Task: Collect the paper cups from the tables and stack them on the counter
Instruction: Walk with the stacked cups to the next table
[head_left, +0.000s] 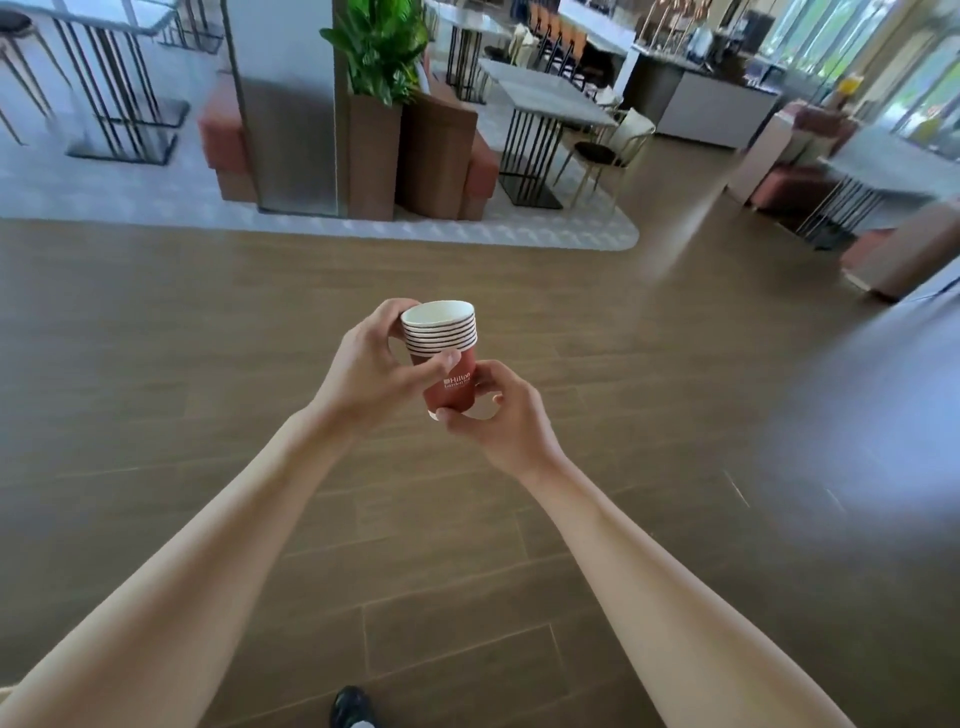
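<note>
A stack of several red paper cups (450, 387) with white rims and white lettering is held in mid-air over the wooden floor, in front of me at centre. My left hand (371, 364) grips the upper part of the stack, thumb across the front and fingers round the rims. My right hand (496, 415) holds the bottom of the stack from below and from the right, fingers curled round the base. The top cup looks empty inside.
A wood-plank floor (623, 467) stretches all around me. Ahead stand a pillar with a potted plant (379, 47), grey-topped tables (550, 98) on black legs, chairs and upholstered benches. A counter (711, 104) stands at the far right back. My shoe (350, 706) shows below.
</note>
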